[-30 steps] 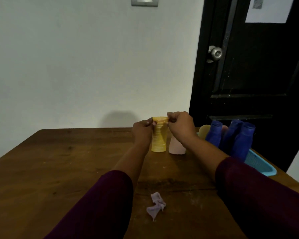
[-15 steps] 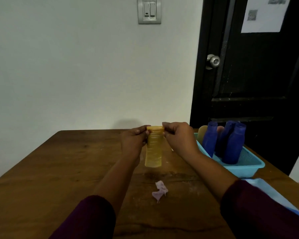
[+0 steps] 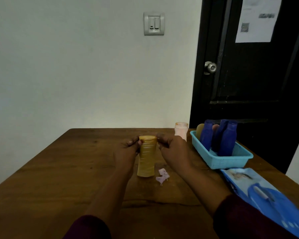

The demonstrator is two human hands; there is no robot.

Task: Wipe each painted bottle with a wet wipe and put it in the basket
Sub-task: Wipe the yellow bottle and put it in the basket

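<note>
The left hand point(image 3: 128, 152) and right hand point(image 3: 173, 149) pinch the yellow bottle point(image 3: 147, 157) by its top, upright mid-worktop point(image 3: 59, 169) beside a crumpled wipe point(image 3: 161, 175). It looks like light, stiff plastic, perhaps slick; the body probably offers a surer hold.

wooden table point(image 3: 59, 169), glossy plastic basket point(image 3: 221, 162)

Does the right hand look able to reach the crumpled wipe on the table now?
Probably yes: the crumpled wipe lies uncovered beside the yellow bottle, near the right hand, whose fingers must first release the bottle.
</note>
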